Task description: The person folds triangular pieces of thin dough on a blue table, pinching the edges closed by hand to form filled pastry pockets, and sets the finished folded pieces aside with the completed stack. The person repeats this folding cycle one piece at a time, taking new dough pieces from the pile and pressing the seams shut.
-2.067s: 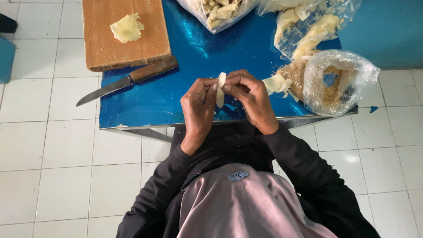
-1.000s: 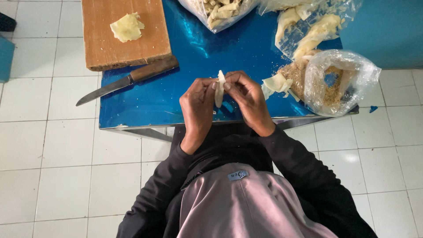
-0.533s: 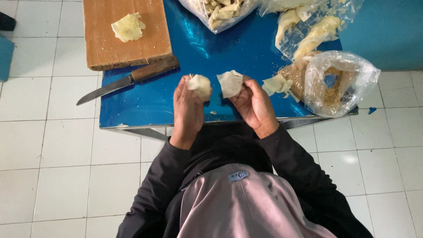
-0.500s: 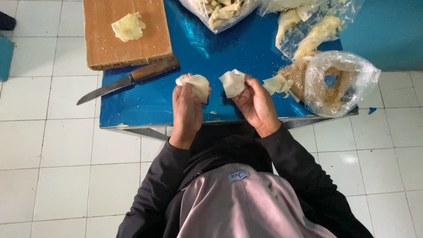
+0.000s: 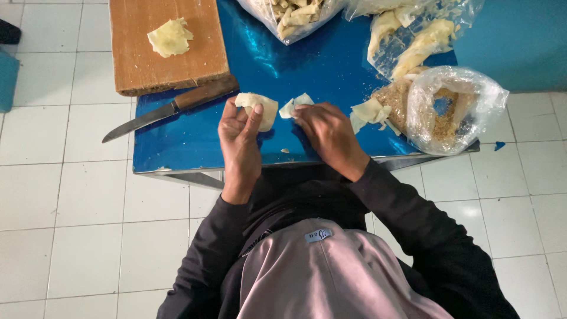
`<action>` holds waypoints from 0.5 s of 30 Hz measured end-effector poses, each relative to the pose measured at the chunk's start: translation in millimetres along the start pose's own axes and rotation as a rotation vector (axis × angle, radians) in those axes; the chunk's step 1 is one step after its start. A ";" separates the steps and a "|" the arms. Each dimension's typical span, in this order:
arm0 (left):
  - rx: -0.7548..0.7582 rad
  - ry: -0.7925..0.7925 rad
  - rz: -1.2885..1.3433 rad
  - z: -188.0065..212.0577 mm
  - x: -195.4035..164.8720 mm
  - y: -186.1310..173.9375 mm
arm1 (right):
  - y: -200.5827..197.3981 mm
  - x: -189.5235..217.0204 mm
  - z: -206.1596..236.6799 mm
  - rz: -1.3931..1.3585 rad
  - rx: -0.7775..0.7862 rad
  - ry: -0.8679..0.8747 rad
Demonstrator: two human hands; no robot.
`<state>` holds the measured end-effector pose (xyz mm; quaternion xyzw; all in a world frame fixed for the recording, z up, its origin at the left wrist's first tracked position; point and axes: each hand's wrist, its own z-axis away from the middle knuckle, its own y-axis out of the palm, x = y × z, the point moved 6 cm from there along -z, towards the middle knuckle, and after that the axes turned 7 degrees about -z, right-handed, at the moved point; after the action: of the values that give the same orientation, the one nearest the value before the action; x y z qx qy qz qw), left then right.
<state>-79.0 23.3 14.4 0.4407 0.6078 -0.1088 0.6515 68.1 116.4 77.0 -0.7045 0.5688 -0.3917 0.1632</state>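
My left hand (image 5: 239, 139) holds a pale yellow, rounded piece of thin dough-like sheet (image 5: 258, 107) at its fingertips, above the blue table (image 5: 195, 139). My right hand (image 5: 328, 133) pinches a second, smaller pale piece (image 5: 295, 105) just to the right of the first. The two pieces are apart. Both hands hover over the table's near half, with my dark sleeves below.
A wooden cutting board (image 5: 171, 65) with a pale sheet (image 5: 169, 38) lies at the back left. A wooden-handled knife (image 5: 168, 109) rests beside it, blade over the edge. Plastic bags of pale strips (image 5: 295, 15), (image 5: 413, 35) and brown crumbs (image 5: 449, 109) stand right.
A folded pale piece held between both hands was pulled apart into two. The hands then moved forward and lower over the table.
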 end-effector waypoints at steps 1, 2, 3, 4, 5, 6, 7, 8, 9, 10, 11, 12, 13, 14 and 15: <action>0.001 0.012 0.007 -0.4 -2.4 -2.0 | 0.1 -1.7 -0.3 -0.032 0.028 0.061; -0.001 0.022 0.014 0.0 -4.4 -3.7 | -0.7 -6.5 0.0 -0.067 0.060 0.123; -0.006 0.030 0.019 1.5 -6.6 -5.7 | -0.9 -12.7 0.6 -0.104 0.094 0.185; 0.003 0.025 0.009 2.7 -8.0 -6.5 | -4.0 -21.3 1.0 -0.210 0.085 0.246; 0.014 0.022 0.000 3.2 -9.6 -6.8 | -5.7 -32.2 -0.5 -0.314 0.074 0.307; 0.029 0.020 -0.007 2.5 -10.8 -6.1 | -6.9 -43.2 -1.8 -0.414 0.061 0.365; 0.037 0.017 -0.011 1.9 -11.7 -5.2 | -10.0 -47.5 -3.9 -0.294 0.060 0.314; 0.042 0.012 -0.015 2.0 -12.5 -5.0 | -11.1 -51.0 -6.7 -0.176 0.061 0.264; 0.047 0.010 -0.021 2.1 -13.7 -4.9 | -11.0 -51.9 -8.6 -0.060 0.061 0.212; 0.065 0.017 -0.076 1.9 -14.6 -3.2 | -8.5 -53.7 -10.4 -0.025 0.081 0.196; 0.084 0.021 -0.133 2.5 -15.6 -2.0 | -5.4 -53.9 -12.0 0.008 0.100 0.183; 0.104 0.028 -0.189 2.4 -16.2 -0.2 | -2.7 -52.8 -13.3 0.044 0.118 0.168; 0.123 0.012 -0.264 1.3 -14.9 2.7 | -2.3 -52.6 -16.4 0.022 0.108 0.166; 0.140 -0.007 -0.340 0.7 -12.5 6.2 | -2.1 -51.3 -18.4 -0.002 0.099 0.166; 0.157 -0.025 -0.415 -0.5 -10.0 10.4 | -2.4 -49.8 -21.1 -0.026 0.091 0.165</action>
<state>-74.6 25.9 27.9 0.3544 0.6670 -0.2930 0.5862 51.8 167.9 73.9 -0.6690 0.5529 -0.4758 0.1426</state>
